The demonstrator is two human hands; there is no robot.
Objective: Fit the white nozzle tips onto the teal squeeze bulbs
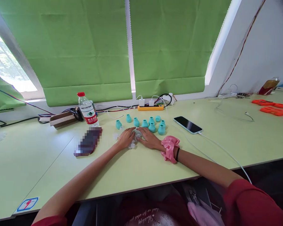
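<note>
Several small clear plastic pieces [132,145] lie in a loose pile on the table, partly covered by my hands. My left hand [126,137] rests over the pile's left side, palm down, its fingers stretched forward. From the right, my right hand [149,138] lies against the same pieces, thumb apart from the fingers. Both hands look spread around the pile rather than closed on one piece; what lies under the palms is hidden. Just beyond the fingertips stand several turquoise bulb-shaped pieces with narrow necks [152,127].
A water bottle [87,110] and a blurred dark flat item [88,142] are on the left. A phone [188,125] with a white charging cable lies right. Behind are an orange power strip [150,108] and a cardboard box [63,119]. Orange frames [271,106] lie far right.
</note>
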